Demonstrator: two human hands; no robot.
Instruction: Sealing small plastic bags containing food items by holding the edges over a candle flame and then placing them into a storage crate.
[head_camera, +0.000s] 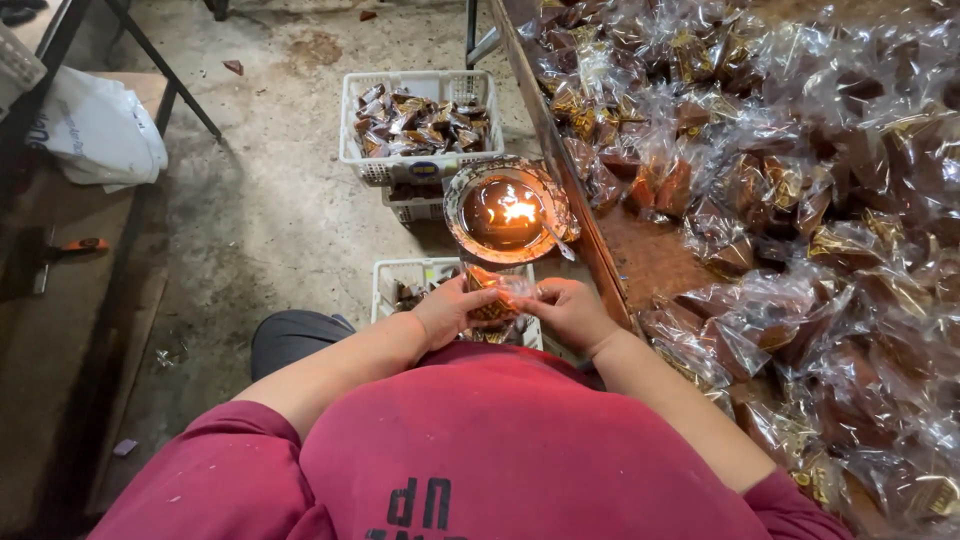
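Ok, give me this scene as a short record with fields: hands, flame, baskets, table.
left hand: holds small clear packet with right hand
flame: burning in round metal dish, just beyond the packet
baskets: white basket on the floor holds wrapped pieces; another beneath the hands
table: heaped with clear-wrapped brown sweets

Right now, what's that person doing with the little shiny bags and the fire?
A person in a red shirt holds one small clear packet between the left hand and the right hand, just below a round tin with a flame burning in it. A big pile of packets lies on the table at the right. White baskets on the floor hold more packets.
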